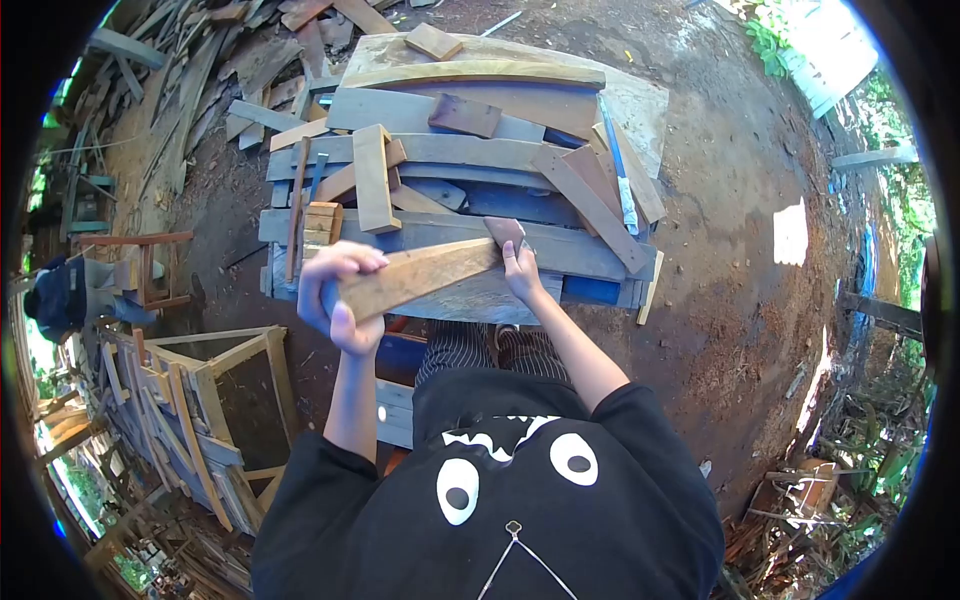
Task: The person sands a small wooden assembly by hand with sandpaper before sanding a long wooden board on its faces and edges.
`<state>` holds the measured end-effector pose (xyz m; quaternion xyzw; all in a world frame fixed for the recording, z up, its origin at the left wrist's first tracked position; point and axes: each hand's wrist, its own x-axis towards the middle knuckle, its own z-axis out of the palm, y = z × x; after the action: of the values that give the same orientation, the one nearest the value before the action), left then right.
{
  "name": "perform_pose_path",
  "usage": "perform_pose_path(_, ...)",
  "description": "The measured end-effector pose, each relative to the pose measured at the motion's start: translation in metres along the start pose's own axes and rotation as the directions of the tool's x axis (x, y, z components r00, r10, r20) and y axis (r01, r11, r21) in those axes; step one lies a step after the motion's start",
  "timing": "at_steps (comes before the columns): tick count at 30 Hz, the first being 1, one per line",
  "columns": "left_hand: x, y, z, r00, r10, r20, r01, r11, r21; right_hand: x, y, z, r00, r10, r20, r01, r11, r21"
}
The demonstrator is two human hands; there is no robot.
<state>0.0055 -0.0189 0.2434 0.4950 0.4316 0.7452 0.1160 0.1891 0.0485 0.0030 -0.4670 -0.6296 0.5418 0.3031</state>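
Note:
My left hand [345,300] is closed around the near end of a wooden board [420,275], fingers over the top and thumb below. The board is light brown and held up at a slant above the workbench. At its far end, my right hand [522,272] pinches a reddish-brown piece of sandpaper [505,232] against the wood, thumb on top. The fingers beneath are mostly hidden. Just beyond my left hand stands a small wooden block [322,222], and an upright wooden piece [374,178] lies across the bench planks.
The plank bench [450,232] carries several offcuts, a dark block [465,115] and a long blue-and-white tool [620,175] at the right. A wooden frame [235,350] stands on the ground to the left. Scrap wood [200,90] is heaped at the back left. Another person [62,300] is at the far left.

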Motion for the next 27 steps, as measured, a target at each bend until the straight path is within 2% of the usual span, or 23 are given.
perform_pose_path(1, 0.006, -0.002, -0.001, 0.998, -0.048, 0.042, 0.05, 0.997, -0.05, -0.001, 0.002, -0.001, 0.999, -0.038, 0.035, 0.039, 0.998, -0.049)
perform_pose_path(2, 0.012, -0.004, -0.002, 0.99, -0.137, 0.042, 0.141, 0.983, -0.115, -0.001, -0.004, -0.003, 0.996, 0.078, 0.053, -0.079, 0.997, 0.015)
perform_pose_path(4, 0.031, -0.02, -0.002, 0.983, -0.165, 0.084, 0.18, 0.959, -0.218, 0.009, -0.024, -0.013, 0.953, 0.285, 0.106, -0.298, 0.945, 0.132)
perform_pose_path(5, 0.044, -0.03, -0.001, 0.967, -0.196, 0.161, 0.237, 0.925, -0.296, 0.013, -0.021, -0.008, 0.95, 0.31, 0.038, -0.307, 0.904, 0.299)
perform_pose_path(6, 0.057, -0.041, 0.0, 0.945, -0.221, 0.24, 0.299, 0.882, -0.365, 0.017, -0.032, -0.01, 0.956, 0.282, 0.076, -0.291, 0.899, 0.327)
perform_pose_path(8, 0.092, -0.058, 0.008, 0.819, -0.259, 0.511, 0.507, 0.744, -0.435, 0.018, -0.075, -0.02, 0.96, 0.232, 0.154, -0.274, 0.884, 0.378)
perform_pose_path(9, 0.106, -0.064, 0.015, 0.767, -0.26, 0.587, 0.579, 0.674, -0.458, 0.018, -0.095, -0.026, 0.934, 0.288, 0.212, -0.347, 0.875, 0.338)
perform_pose_path(11, 0.125, -0.083, 0.033, 0.659, -0.23, 0.716, 0.707, 0.513, -0.487, 0.018, -0.098, -0.025, 0.916, 0.234, 0.324, -0.373, 0.793, 0.481)
perform_pose_path(12, 0.133, -0.094, 0.042, 0.607, -0.196, 0.77, 0.76, 0.425, -0.491, 0.019, -0.1, -0.023, 0.905, 0.197, 0.376, -0.389, 0.742, 0.546)
perform_pose_path(14, 0.141, -0.102, 0.063, 0.52, -0.15, 0.841, 0.84, 0.268, -0.472, 0.007, -0.126, -0.02, 0.917, 0.143, 0.372, -0.356, 0.713, 0.604)
perform_pose_path(15, 0.143, -0.11, 0.073, 0.513, -0.193, 0.836, 0.847, 0.275, -0.456, 0.002, -0.136, -0.019, 0.923, 0.116, 0.366, -0.339, 0.695, 0.634)
perform_pose_path(17, 0.143, -0.119, 0.092, 0.493, -0.275, 0.826, 0.862, 0.281, -0.421, 0.002, -0.14, -0.024, 0.942, 0.112, 0.318, -0.268, 0.82, 0.505)
perform_pose_path(18, 0.142, -0.121, 0.1, 0.483, -0.362, 0.797, 0.867, 0.328, -0.376, 0.002, -0.142, -0.028, 0.951, 0.106, 0.29, -0.229, 0.873, 0.431)
perform_pose_path(21, 0.136, -0.123, 0.122, 0.45, -0.608, 0.654, 0.879, 0.432, -0.204, -0.002, -0.141, -0.026, 0.975, 0.105, 0.195, -0.201, 0.787, 0.583)
perform_pose_path(23, 0.122, -0.134, 0.116, 0.475, -0.745, 0.469, 0.814, 0.574, 0.088, -0.004, -0.14, -0.026, 0.977, 0.156, 0.146, -0.214, 0.706, 0.675)
perform_pose_path(24, 0.119, -0.127, 0.112, 0.503, -0.784, 0.363, 0.762, 0.601, 0.242, -0.004, -0.14, -0.028, 0.97, 0.204, 0.132, -0.234, 0.646, 0.727)
perform_pose_path(25, 0.109, -0.116, 0.097, 0.52, -0.778, 0.352, 0.687, 0.626, 0.37, -0.003, -0.141, -0.03, 0.961, 0.248, 0.119, -0.246, 0.581, 0.776)
perform_pose_path(27, 0.078, -0.095, 0.051, 0.512, -0.733, 0.448, 0.491, 0.678, 0.547, 0.002, -0.146, -0.042, 0.943, 0.301, 0.14, -0.279, 0.492, 0.825)
